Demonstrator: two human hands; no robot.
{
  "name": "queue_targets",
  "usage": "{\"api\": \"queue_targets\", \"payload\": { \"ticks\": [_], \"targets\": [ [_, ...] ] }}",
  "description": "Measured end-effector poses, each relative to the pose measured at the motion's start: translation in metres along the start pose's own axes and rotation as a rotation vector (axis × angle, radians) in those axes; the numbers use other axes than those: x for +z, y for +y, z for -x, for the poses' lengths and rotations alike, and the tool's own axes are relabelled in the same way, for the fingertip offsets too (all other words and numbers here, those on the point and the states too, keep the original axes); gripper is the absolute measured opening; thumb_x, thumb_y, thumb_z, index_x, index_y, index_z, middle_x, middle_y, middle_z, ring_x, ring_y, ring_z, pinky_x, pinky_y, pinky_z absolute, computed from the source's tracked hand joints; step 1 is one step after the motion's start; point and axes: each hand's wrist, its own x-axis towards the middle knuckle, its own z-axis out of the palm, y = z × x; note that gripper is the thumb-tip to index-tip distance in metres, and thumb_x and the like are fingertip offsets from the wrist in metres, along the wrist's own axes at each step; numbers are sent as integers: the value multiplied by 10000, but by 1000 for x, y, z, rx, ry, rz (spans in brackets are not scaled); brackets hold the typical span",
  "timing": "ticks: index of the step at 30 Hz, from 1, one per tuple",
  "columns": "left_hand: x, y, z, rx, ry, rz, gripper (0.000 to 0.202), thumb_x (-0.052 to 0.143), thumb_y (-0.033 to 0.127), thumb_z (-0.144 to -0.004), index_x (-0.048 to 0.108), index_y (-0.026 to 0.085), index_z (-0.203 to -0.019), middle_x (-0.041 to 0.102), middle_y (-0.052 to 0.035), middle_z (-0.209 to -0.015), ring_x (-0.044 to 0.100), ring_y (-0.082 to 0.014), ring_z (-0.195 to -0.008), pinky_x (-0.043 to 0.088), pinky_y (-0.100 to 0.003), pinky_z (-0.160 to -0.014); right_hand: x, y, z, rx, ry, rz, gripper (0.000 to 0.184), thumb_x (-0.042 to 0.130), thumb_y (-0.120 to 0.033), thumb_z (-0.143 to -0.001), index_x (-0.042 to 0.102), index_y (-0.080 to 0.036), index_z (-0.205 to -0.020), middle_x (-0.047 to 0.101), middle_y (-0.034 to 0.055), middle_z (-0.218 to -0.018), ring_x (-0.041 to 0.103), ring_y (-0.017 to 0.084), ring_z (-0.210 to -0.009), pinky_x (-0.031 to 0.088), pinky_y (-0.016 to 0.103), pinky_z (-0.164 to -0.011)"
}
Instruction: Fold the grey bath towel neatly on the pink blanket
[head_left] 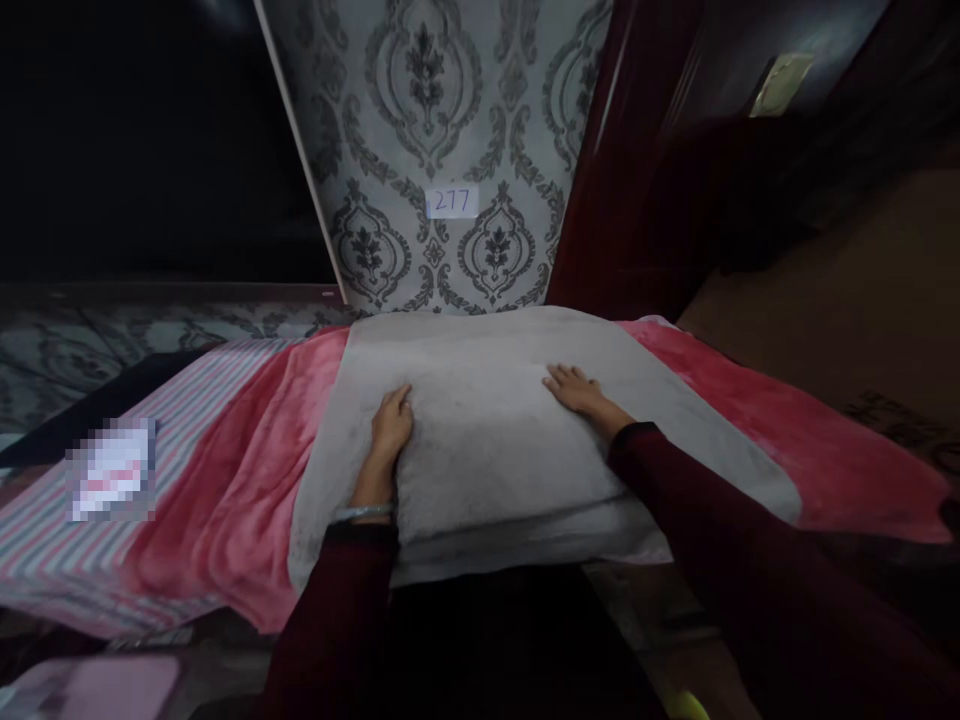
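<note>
A light grey plush cloth [480,450] lies spread over a long surface, with a folded thicker part in its middle. My left hand [392,422], with a bracelet at the wrist, rests along the left side of the folded part, its fingers pointing forward. On the right of the cloth, my right hand [576,388] lies flat, palm down, with its fingers stretched out. Both hands touch the cloth and neither grips anything. Under the grey cloth a pink plush blanket [247,450] shows in creases on the left and more smoothly on the right.
A striped cloth [176,430] carries a blurred white packet [114,468] on the left. Behind stand a large dark screen [150,150], a patterned wall with a label [451,201] and a dark red door frame [592,180]. A brown cardboard box [847,290] is at right.
</note>
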Motion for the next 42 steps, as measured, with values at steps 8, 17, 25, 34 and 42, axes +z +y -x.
{"api": "queue_targets", "payload": {
  "ticks": [8, 17, 25, 34, 42],
  "targets": [
    [-9, 11, 10, -111, 1, 42, 555, 517, 219, -905, 543, 143, -1454, 556, -126, -1504, 509, -226, -1395, 387, -350, -1184, 14, -104, 98, -449, 106, 50, 612, 298, -387, -1045, 311, -172, -1618, 135, 114, -1711, 116, 290, -1577, 173, 552, -1243],
    [-8, -8, 78, 19, 58, 46, 617, 444, 99, -854, 516, 143, -1466, 609, -143, -1374, 553, -236, -1310, 427, -395, -1160, 64, -187, 143, -692, 57, -29, 651, 307, -381, -1026, 313, -84, -1605, 230, 153, -1679, 175, 281, -1566, 165, 511, -1257],
    [-2, -5, 86, 96, 58, 1, 613, 391, 75, -846, 541, 169, -1433, 622, -131, -1255, 542, -236, -1276, 428, -428, -1160, 55, -98, 146, -451, 81, 69, 666, 311, -470, -1034, 336, -129, -1606, 243, 113, -1681, 195, 272, -1562, 192, 472, -1251],
    [-4, -16, 86, 190, 142, 63, 489, 453, 172, -866, 633, 167, -1320, 669, -133, -1254, 599, -262, -1232, 444, -497, -1144, 55, 22, 164, -59, 249, 122, 601, 304, -373, -1034, 405, -102, -1561, 347, 153, -1639, 280, 327, -1525, 291, 574, -1184],
    [-19, 28, 151, 427, 73, -321, 510, 407, 274, -974, 543, 127, -1443, 458, -159, -1586, 398, -296, -1486, 342, -526, -1217, 53, -82, 182, -548, 295, 50, 546, 367, -327, -1034, 423, -213, -1565, 312, 99, -1665, 228, 302, -1548, 237, 580, -1210]
  ]
}}
